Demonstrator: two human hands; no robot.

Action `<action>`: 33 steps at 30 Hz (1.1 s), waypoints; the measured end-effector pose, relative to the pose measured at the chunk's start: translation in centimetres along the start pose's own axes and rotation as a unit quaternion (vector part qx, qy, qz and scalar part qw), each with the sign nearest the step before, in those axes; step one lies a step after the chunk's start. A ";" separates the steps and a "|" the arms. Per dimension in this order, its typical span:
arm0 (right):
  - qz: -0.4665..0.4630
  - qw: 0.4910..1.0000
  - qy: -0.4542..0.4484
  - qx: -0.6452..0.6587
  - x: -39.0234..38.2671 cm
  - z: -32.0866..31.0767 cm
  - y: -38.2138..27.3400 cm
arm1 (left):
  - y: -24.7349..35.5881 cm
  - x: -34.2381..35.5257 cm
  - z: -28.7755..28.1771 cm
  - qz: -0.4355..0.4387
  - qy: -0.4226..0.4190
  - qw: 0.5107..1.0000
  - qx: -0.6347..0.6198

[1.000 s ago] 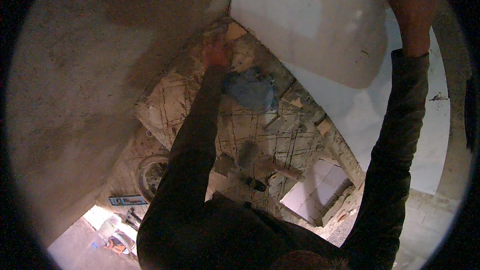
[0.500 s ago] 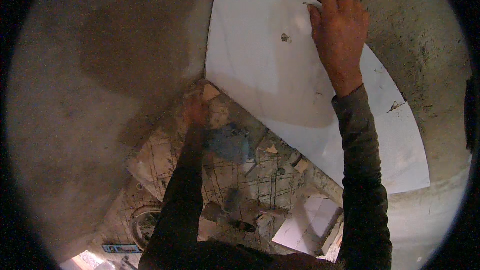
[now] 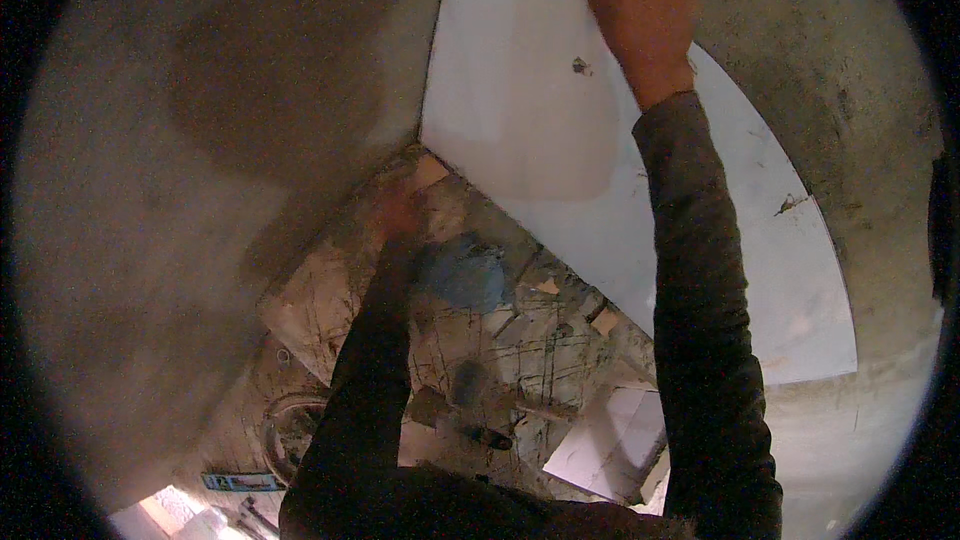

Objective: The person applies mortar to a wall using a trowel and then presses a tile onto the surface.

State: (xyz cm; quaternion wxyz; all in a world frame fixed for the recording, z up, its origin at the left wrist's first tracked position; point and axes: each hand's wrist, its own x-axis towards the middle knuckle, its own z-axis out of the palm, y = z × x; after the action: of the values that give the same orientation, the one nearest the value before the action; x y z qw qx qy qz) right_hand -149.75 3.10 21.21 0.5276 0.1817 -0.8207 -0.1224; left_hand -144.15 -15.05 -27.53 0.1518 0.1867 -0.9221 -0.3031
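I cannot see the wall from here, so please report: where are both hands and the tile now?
Right hand flat on top edge of large white tile, against grey wall. Left hand at tile's lower corner. Floor below cluttered with debris.

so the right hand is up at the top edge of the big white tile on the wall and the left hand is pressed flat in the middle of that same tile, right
Not quite. In the head view the right hand is at the top edge of the white tile, but the left hand is not in its middle: it reaches down by the tile's lower corner, above the littered floor.
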 end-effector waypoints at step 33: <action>0.020 0.949 -0.092 0.301 -0.8 -5.9 -0.5 | -2.2 1.6 1.2 -0.015 0.066 0.996 0.053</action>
State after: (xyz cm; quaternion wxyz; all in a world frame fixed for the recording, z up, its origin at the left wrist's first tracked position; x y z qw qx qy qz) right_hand -144.05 2.94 22.83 0.3728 0.3038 -0.8678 0.1250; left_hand -145.45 -16.78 -29.51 0.1972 0.2279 -0.9220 -0.2430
